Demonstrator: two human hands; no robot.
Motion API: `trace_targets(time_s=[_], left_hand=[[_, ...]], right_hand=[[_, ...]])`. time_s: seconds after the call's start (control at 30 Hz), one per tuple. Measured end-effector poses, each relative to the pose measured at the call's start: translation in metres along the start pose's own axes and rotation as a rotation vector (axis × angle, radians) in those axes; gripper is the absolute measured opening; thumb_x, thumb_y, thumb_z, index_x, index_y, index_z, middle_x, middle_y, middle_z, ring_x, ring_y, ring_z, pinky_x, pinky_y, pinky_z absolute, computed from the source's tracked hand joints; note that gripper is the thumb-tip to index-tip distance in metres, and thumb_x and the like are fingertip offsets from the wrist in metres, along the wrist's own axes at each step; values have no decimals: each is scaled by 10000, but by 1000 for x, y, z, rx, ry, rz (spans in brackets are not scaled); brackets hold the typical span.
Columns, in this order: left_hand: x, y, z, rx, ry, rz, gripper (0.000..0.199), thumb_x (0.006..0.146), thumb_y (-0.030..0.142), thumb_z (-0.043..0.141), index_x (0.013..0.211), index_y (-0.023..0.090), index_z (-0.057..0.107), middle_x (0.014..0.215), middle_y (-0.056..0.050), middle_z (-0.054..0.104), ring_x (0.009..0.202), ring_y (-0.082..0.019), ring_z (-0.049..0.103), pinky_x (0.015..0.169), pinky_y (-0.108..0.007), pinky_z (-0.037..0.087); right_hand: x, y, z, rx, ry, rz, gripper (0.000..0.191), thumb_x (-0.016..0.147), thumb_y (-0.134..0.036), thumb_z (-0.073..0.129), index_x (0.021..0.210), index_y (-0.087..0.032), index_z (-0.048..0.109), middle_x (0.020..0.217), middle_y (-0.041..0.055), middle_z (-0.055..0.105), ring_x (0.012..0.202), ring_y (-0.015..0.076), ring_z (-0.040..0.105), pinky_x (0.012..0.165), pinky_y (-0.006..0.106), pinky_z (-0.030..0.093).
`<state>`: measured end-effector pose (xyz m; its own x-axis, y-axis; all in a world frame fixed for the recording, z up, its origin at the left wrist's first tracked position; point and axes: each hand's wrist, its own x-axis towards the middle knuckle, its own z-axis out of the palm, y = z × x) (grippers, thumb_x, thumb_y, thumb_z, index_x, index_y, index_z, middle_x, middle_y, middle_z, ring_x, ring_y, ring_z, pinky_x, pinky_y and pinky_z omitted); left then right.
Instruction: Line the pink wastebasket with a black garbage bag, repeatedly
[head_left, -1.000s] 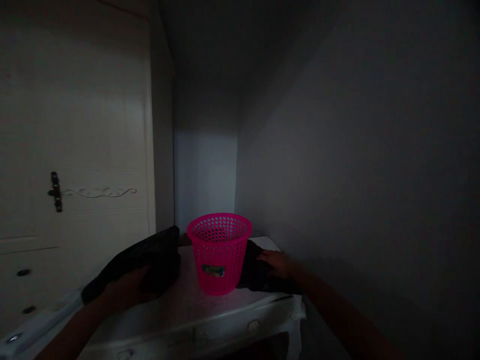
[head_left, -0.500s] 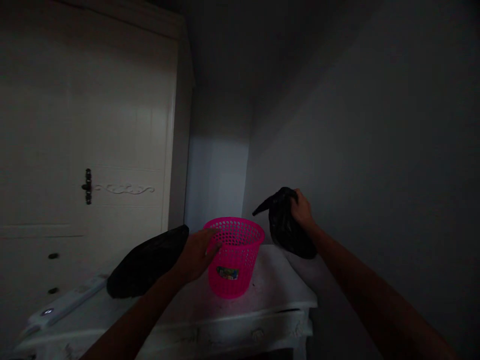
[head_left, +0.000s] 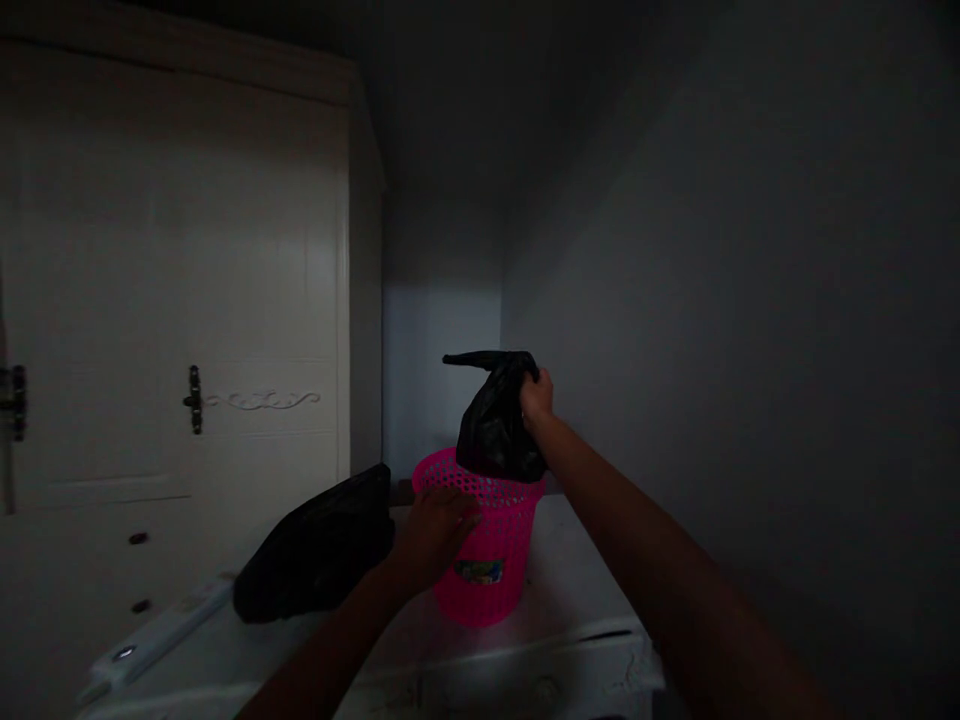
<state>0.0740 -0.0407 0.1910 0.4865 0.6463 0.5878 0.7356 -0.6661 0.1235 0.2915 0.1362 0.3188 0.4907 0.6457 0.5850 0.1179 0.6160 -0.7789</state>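
Observation:
A pink perforated plastic wastebasket stands upright on a white table, with a small picture label on its front. My left hand is at its near left rim, fingers curled over the edge. Above the basket's opening hangs a black plastic bag, bulging at the bottom. My right hand is closed around the bag's gathered neck, and a twisted end sticks out to the left. The bag's lower edge overlaps the far right rim in view; I cannot tell whether it touches.
Another black plastic bag lies on the table left of the basket. Beside it is a white power strip. A white wardrobe stands at the left, and a grey wall rises on the right.
My right hand has carried the bag leftward from beside the basket to over its opening. My left hand has settled onto the rim. The view has shifted slightly.

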Motion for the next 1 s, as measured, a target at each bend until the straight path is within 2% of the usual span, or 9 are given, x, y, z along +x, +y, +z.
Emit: trace_targets(time_s=[0.1, 0.2, 0.37, 0.47, 0.6, 0.73, 0.8, 0.93, 1.0], left_hand=[[-2, 3, -2, -47, -13, 3, 347, 1055, 408, 425, 1076, 223, 718, 1082, -74, 759, 1066, -242, 680, 962, -399, 480], [3, -1, -5, -75, -18, -37, 421, 1059, 425, 367, 947, 212, 713, 979, -83, 742, 972, -241, 685, 906, -388, 495], [37, -23, -3, -122, 225, -288, 310, 1017, 338, 378, 990, 183, 646, 1050, -124, 695, 1018, -241, 662, 917, -375, 502], [59, -40, 6, -125, 227, -450, 298, 956, 413, 522, 1097, 163, 600, 1107, -138, 692, 1040, -250, 665, 908, -364, 502], [71, -57, 13, -119, 94, -447, 263, 881, 289, 614, 1110, 168, 572, 1053, -115, 709, 980, -249, 680, 858, -347, 498], [69, -69, 6, -105, 112, -426, 343, 792, 29, 505, 1094, 172, 584, 1154, -134, 678, 1126, -247, 645, 954, -357, 476], [71, -70, 2, -106, 126, -440, 345, 777, 15, 488, 1067, 160, 604, 1187, -159, 660, 1159, -260, 634, 976, -371, 472], [81, -58, -2, -205, 82, -426, 245, 814, 141, 551, 1040, 157, 643, 1033, -111, 722, 976, -238, 695, 853, -323, 521], [83, -52, -5, -320, 58, -394, 260, 821, 212, 576, 1066, 166, 651, 982, -77, 741, 899, -220, 700, 790, -302, 533]], right_hand=[[-34, 27, 8, -105, -86, 51, 256, 839, -338, 508, 1040, -235, 630, 1048, 53, 703, 967, 206, 621, 883, 325, 491], [-62, 44, 8, -92, -262, 70, 201, 790, -347, 564, 929, -228, 649, 883, 8, 697, 854, 193, 627, 787, 300, 501], [-86, 46, -8, -75, -712, 54, 244, 718, -350, 701, 922, -239, 626, 810, -44, 650, 789, 171, 602, 715, 273, 480], [-93, 41, -20, -52, -861, 85, 363, 682, -398, 793, 965, -237, 632, 842, -32, 662, 801, 180, 613, 719, 287, 492], [-97, 42, -39, -7, -966, 132, 575, 585, -366, 896, 1074, -243, 620, 943, -17, 679, 892, 191, 633, 772, 298, 521], [-89, 56, -57, -23, -1014, 195, 654, 530, -249, 872, 1121, -251, 593, 908, -37, 690, 824, 176, 636, 708, 281, 522], [-83, 60, -59, -96, -990, 161, 569, 556, -209, 807, 1094, -232, 622, 855, -41, 689, 756, 162, 617, 655, 259, 494], [-79, 53, -45, -226, -985, -18, 156, 635, -164, 624, 779, -175, 682, 696, -41, 626, 677, 140, 564, 616, 232, 430], [-78, 46, -40, -240, -1010, -103, 133, 640, -142, 559, 697, -176, 674, 669, -41, 616, 683, 143, 559, 620, 231, 417]])
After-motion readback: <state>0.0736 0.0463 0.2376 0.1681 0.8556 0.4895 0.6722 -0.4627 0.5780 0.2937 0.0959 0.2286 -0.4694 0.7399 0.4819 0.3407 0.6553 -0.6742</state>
